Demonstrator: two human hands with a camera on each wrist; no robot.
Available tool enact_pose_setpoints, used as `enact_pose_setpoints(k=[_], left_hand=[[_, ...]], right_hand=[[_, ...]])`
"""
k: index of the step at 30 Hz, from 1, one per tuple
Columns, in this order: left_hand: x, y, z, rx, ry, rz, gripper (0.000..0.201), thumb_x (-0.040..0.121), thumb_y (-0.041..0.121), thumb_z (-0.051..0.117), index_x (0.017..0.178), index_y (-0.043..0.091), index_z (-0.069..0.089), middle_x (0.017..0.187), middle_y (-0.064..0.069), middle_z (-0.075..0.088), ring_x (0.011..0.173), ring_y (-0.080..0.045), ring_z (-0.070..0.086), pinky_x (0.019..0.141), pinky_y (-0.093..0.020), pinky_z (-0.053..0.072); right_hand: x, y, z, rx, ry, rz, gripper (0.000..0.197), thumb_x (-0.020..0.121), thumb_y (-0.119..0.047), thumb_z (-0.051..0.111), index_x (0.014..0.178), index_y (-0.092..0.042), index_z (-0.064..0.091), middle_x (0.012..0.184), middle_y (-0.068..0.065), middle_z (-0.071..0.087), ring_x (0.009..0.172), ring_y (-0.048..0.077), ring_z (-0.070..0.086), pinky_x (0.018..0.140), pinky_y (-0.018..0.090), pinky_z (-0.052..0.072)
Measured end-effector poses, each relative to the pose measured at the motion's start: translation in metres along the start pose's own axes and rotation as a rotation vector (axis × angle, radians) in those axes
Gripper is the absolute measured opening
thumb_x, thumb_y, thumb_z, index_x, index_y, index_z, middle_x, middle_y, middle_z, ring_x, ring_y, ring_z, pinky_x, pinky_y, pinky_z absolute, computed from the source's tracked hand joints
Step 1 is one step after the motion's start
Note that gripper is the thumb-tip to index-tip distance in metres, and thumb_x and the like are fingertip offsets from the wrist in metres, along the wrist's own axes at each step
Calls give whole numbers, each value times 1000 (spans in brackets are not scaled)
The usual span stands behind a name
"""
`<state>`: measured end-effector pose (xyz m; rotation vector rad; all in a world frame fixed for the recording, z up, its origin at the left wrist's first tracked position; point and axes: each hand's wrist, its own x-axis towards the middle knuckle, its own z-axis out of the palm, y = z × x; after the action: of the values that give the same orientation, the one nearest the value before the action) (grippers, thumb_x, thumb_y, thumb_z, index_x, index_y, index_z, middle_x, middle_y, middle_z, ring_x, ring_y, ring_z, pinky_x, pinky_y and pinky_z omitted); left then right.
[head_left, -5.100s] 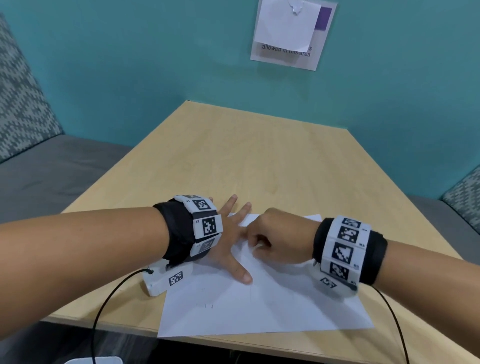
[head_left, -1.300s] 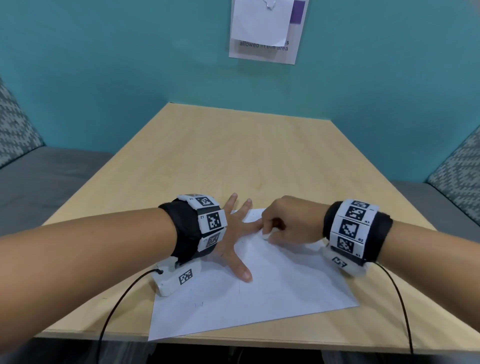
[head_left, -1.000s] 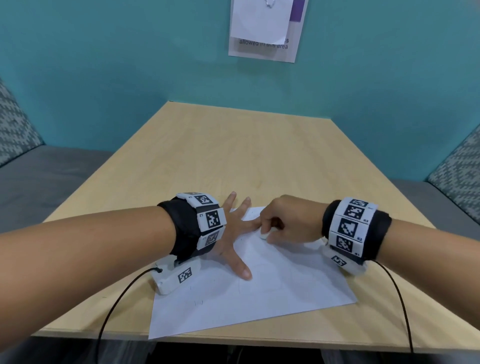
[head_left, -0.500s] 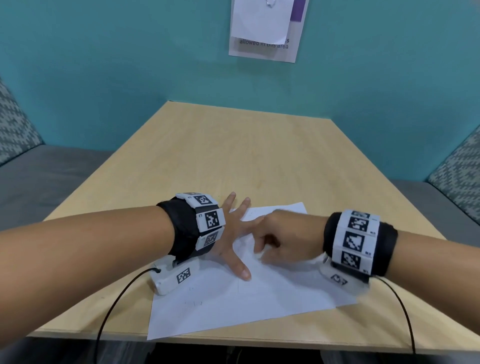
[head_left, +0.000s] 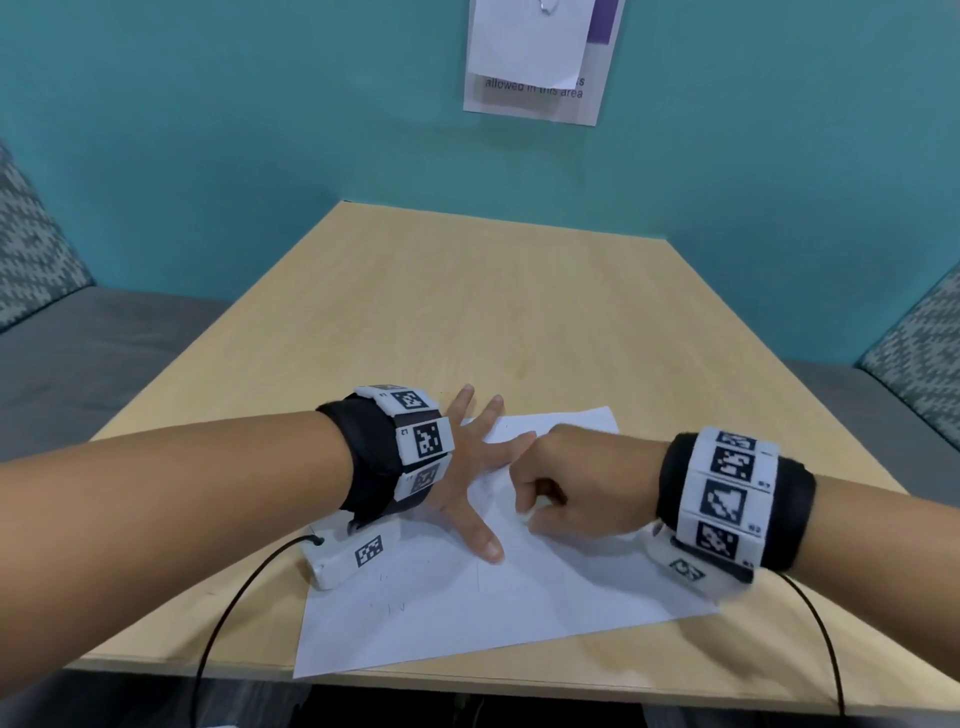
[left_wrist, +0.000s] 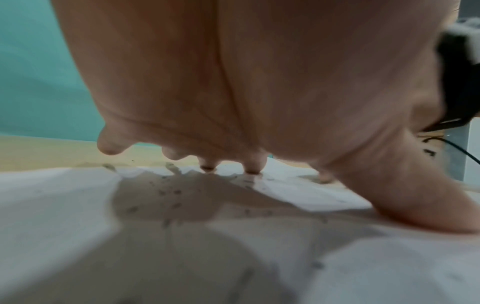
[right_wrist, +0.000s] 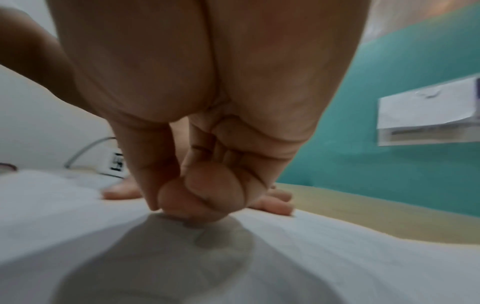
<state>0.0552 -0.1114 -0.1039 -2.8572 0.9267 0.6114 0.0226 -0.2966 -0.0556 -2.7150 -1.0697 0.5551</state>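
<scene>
Where the wooden table (head_left: 493, 312) meets the bottom of the frame, a white sheet of paper (head_left: 519, 618) lies flat at lower centre, its near corner reaching the edge. It looks thin, light and floppy, apt to slide or crease, so a free corner seems the best place to take hold. At the sheet's left edge sits a white camera box (head_left: 353, 553) with a black cable (head_left: 228, 613).

Higher, at centre, the left hand (head_left: 467, 483) presses on the sheet, fingers spread straight. Just right of it the right hand (head_left: 582, 483) is clenched, thumb against forefinger, tips on the paper; whether it pinches anything small cannot be told. Both hands weigh the sheet down.

At top centre, a notice (head_left: 535, 57) hangs on the teal wall.
</scene>
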Motion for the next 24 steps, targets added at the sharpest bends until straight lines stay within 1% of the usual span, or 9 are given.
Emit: enact_pose_setpoints(k=[2, 5, 9, 13, 16, 18, 21, 22, 24], left_hand=[[0, 0, 0, -7, 7, 4, 123, 59, 85, 65, 143, 61, -20, 161, -5, -31, 141, -41, -36, 109, -73, -8], [-1, 2, -1, -38, 4, -2, 124, 59, 84, 68, 137, 65, -27, 160, -5, -31, 142, -41, -35, 109, -74, -8], [2, -1, 0, -7, -13, -9, 125, 57, 87, 64, 145, 58, -20, 160, -5, -32, 140, -41, -37, 109, -72, -10], [3, -2, 3, -5, 3, -13, 128, 55, 89, 62, 144, 58, -24, 160, -5, -31, 141, -41, -36, 109, -73, -8], [3, -3, 3, -1, -7, -16, 127, 54, 89, 62, 145, 58, -22, 160, -4, -32, 141, -41, -37, 109, -72, -9], [5, -4, 3, 5, -4, -7, 127, 53, 90, 60, 145, 58, -22, 161, -5, -31, 141, -41, -36, 109, -73, -9], [5, -4, 4, 17, 6, -10, 128, 53, 92, 59, 143, 58, -25, 161, -4, -31, 142, -40, -34, 109, -73, -5], [5, -3, 5, 16, 9, -13, 128, 53, 92, 59, 143, 58, -25, 161, -3, -31, 142, -40, -35, 109, -73, -6], [6, -5, 5, 16, 5, -13, 129, 53, 92, 60, 144, 57, -24, 161, -3, -31, 142, -40, -36, 108, -73, -8]], right_hand=[[1, 4, -4, -14, -6, 14, 11, 84, -21, 65, 93, -16, 69, 65, -17, 52, 59, -1, 49, 56, 9, 36], [4, 18, -14, -6, 64, 94, 9, 83, -20, 66, 91, -17, 69, 64, -16, 54, 57, -1, 50, 54, 8, 35], [-2, 1, 0, 2, -16, -20, 10, 83, -20, 64, 90, -14, 69, 64, -15, 53, 58, 0, 49, 56, 11, 40], [0, 17, -12, -9, 57, 82, 11, 83, -21, 66, 93, -16, 70, 66, -14, 55, 57, -2, 49, 55, 8, 37], [-2, 6, -2, -33, 31, 19, 9, 83, -19, 62, 89, -15, 68, 63, -16, 53, 58, -1, 49, 55, 10, 36], [-3, 1, 1, -32, -7, -12, 9, 84, -21, 64, 89, -15, 68, 61, -17, 51, 57, -1, 48, 55, 10, 36], [-1, 17, -12, -35, 62, 94, 14, 83, -23, 67, 94, -16, 70, 64, -15, 53, 56, -2, 47, 54, 7, 37], [-1, 20, -12, -39, 71, 103, 13, 83, -22, 67, 94, -16, 70, 65, -14, 54, 56, -2, 47, 54, 7, 37], [-2, 13, -5, -39, 39, 59, 12, 83, -23, 64, 92, -17, 68, 65, -15, 54, 58, 0, 49, 55, 8, 35]])
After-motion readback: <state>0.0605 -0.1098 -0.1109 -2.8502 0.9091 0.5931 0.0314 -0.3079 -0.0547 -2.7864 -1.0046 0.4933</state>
